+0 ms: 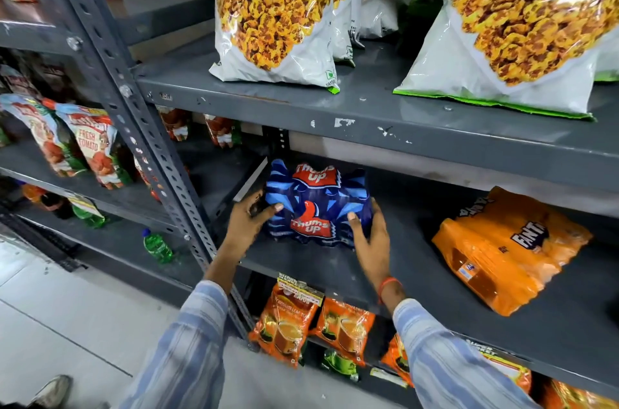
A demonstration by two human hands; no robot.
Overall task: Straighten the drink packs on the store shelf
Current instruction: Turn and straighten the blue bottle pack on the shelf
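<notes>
Both hands were on the blue shrink-wrapped Thums Up drink pack (318, 207) at the centre of the frame. Our left hand (249, 216) sat against its left side with the thumb across the front, and our right hand (366, 232) cupped the right side, thumb resting on the wrap. So we had it clamped between two flat palms, not lifted as far as we could tell; it looked like it was sitting on the grey metal middle shelf (335, 269).

Over at the right of the frame, well apart from the blue one, the orange shrink-wrapped Fanta drink pack (509, 247) lay skewed at an angle, so that one looked like it needed sorting too.

Handling-wise, our guess: these packs are heavy for their size since they're full of drinks, and the plastic film is glossy and probably slick. The wrap is soft but the contents underneath are firm, so pinching the film alone seems like a bad idea. Pressing in from both sides low down and sliding or pivoting it on the shelf felt like the sensible way to square it up.
</notes>
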